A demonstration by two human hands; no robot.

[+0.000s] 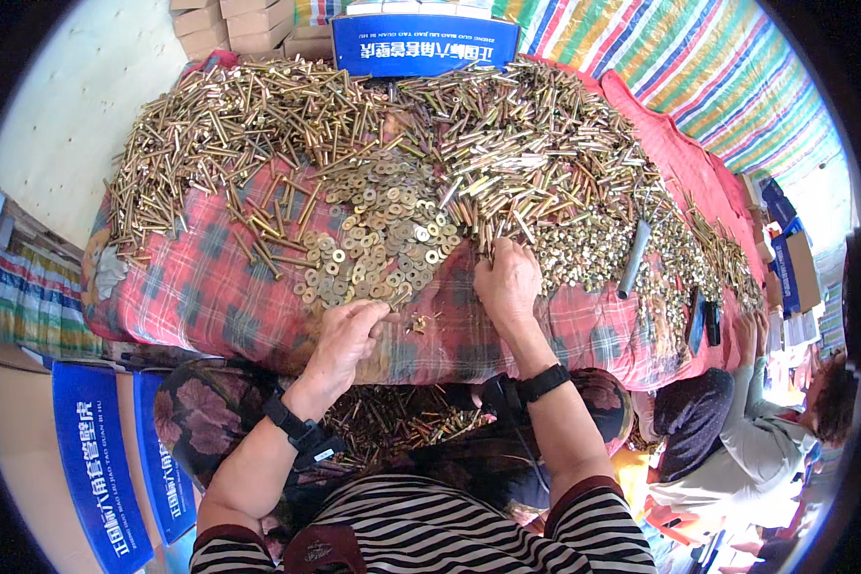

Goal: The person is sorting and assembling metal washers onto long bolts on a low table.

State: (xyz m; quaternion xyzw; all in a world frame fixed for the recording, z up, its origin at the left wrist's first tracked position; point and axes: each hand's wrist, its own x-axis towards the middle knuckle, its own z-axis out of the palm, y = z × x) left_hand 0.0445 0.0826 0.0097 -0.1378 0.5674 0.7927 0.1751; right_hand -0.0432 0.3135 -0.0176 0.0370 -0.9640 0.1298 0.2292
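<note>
My left hand (347, 335) is at the near edge of a heap of flat round metal washers (378, 215). Its thumb and fingers are pinched together, with a small metal piece at the tips too small to name. My right hand (509, 280) reaches the near end of a pile of metal sleeves (517, 177), fingers curled together. What those fingers hold is hidden. Just right of it spread many small brass-coloured nuts (584, 253). On the left lies a big heap of long gold-coloured bolts (225, 124). A few tiny metal bits (419, 325) sit between my hands.
Red plaid cloth (210, 277) covers the work surface. A blue box (426, 46) stands at the far side. A grey tube (633, 258) lies among the nuts. More fasteners (402, 421) are below, between my legs. Blue-and-brown cartons (96, 459) stand at left. Another person (756, 440) works at right.
</note>
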